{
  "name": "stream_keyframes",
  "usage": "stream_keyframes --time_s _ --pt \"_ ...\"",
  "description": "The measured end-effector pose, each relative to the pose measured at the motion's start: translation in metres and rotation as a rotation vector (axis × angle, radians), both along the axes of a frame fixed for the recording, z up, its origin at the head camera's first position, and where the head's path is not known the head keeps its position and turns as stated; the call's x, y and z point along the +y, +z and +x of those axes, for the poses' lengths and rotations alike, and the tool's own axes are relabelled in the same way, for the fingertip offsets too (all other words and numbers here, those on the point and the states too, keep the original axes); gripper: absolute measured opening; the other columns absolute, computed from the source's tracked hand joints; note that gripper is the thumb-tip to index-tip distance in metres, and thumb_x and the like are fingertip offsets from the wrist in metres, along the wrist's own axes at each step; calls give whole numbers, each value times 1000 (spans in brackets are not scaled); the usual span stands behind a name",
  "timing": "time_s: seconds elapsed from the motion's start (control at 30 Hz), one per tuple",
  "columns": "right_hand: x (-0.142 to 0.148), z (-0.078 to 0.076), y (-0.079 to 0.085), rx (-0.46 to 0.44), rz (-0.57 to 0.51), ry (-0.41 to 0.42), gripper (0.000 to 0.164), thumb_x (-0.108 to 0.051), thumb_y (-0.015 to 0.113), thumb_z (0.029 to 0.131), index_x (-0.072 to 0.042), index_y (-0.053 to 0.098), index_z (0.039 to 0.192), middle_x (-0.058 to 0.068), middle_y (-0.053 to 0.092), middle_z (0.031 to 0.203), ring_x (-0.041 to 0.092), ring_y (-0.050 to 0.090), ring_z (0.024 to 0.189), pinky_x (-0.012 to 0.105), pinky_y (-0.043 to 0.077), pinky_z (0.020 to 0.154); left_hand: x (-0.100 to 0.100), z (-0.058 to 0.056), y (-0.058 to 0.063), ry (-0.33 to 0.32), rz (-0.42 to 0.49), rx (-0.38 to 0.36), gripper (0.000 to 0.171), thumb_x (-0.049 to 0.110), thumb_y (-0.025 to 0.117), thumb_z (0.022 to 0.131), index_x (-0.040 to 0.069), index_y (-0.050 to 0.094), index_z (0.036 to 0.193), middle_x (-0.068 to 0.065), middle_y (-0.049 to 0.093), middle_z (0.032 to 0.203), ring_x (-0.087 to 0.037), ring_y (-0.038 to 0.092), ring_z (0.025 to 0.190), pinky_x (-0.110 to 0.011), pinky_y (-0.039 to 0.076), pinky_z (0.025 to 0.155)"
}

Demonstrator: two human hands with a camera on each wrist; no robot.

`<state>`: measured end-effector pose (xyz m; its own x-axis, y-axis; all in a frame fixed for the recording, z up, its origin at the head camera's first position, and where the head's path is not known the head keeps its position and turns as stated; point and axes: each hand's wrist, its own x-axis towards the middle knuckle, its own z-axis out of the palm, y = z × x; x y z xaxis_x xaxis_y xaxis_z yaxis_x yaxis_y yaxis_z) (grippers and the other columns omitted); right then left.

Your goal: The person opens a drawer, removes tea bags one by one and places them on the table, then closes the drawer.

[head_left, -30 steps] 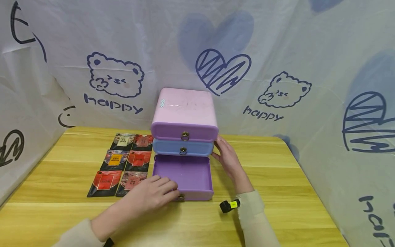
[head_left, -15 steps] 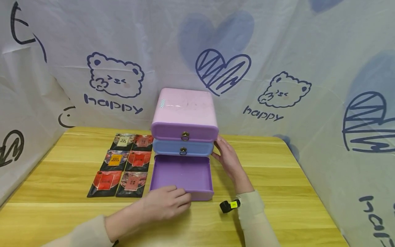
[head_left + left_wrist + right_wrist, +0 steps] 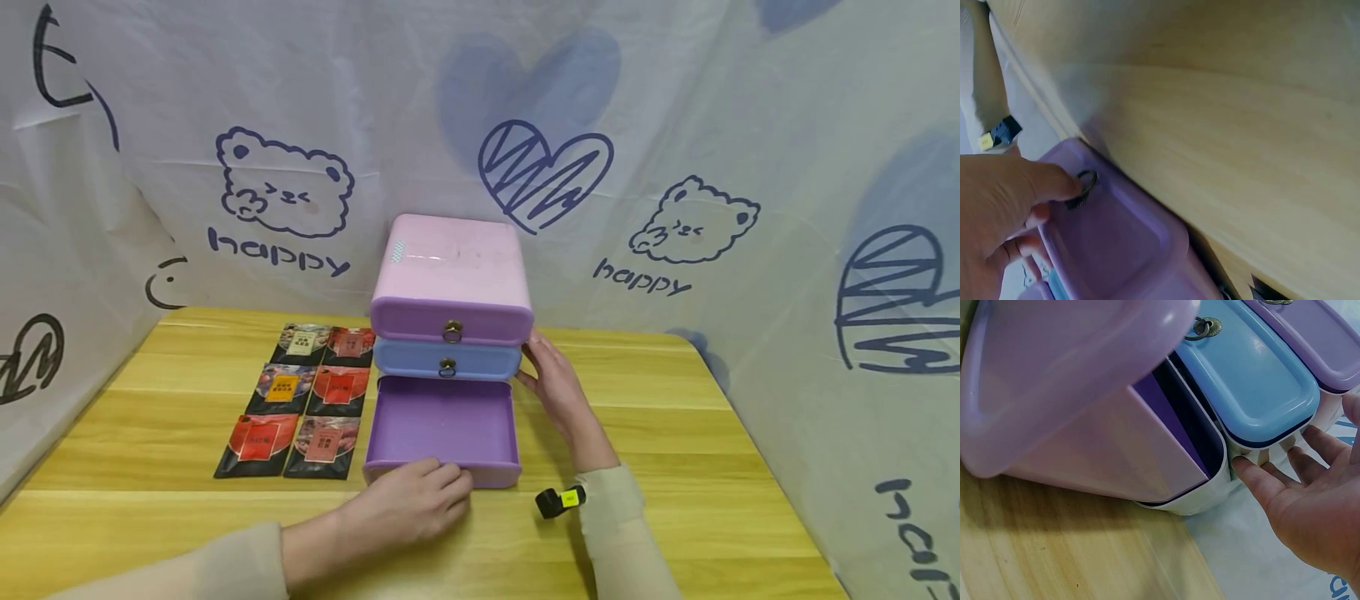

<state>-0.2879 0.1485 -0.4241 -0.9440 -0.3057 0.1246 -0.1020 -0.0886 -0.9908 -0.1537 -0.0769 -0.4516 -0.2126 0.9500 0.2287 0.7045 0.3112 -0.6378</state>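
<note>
A small pink chest (image 3: 457,258) holds three drawers. Its bottom purple drawer (image 3: 442,417) is pulled out, with a bare floor showing. My left hand (image 3: 408,504) is at that drawer's front, and in the left wrist view its thumb lies on the ring pull (image 3: 1087,182), fingers bent by the upper edge. The ring is hidden in the head view. My right hand (image 3: 555,379) rests its lightly bent, spread fingers (image 3: 1260,478) against the chest's right side, beside the blue middle drawer (image 3: 447,358). The middle and top purple drawer (image 3: 412,320) are pushed in.
Several flat black-and-red food packets (image 3: 255,446) lie in two columns left of the chest on the wooden table (image 3: 645,517). A printed white cloth (image 3: 420,100) hangs behind. A black wrist camera (image 3: 551,502) sits by the right sleeve.
My left hand has moved right, from the left part of the drawer's front to its middle, at the ring pull. The drawer and my right hand stay where they were.
</note>
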Motion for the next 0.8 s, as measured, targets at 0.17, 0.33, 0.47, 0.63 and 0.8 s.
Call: stream_keyframes --time_s 0.17,0.33,0.47,0.63,0.8 --pt "0 0 0 -3 5 -4 47 -46 38 94 -25 40 137 -3 29 145 13 25 128 48 33 101 4 3 -7 45 -13 4 31 14 33 87 12 62 100 -6 54 102 -20 47 86 -27 45 70" --pt "0 0 -1 -8 4 -5 48 -46 38 94 -24 40 137 -2 30 145 12 25 127 47 33 101 4 5 -12 74 -37 -3 26 16 41 85 13 62 100 -5 53 101 -20 46 86 -27 44 70" --pt "0 -1 -1 -4 3 -7 48 -45 38 94 -23 41 136 -1 31 144 13 25 127 48 33 101 4 4 -13 89 -48 1 23 17 47 83 14 62 100 -5 53 101 -20 45 86 -28 44 69" --pt "0 0 0 -10 12 -15 47 -47 39 93 -25 42 135 -3 32 144 12 26 127 48 34 101 3 3 -14 93 -53 8 21 18 47 84 13 61 99 -5 51 101 -20 43 84 -28 42 68" --pt "0 0 0 -16 23 -21 47 -49 40 92 -27 43 134 -6 32 143 11 26 126 46 34 100 3 3 -15 97 -60 17 24 17 42 86 12 61 100 -6 50 100 -20 43 83 -28 42 67"
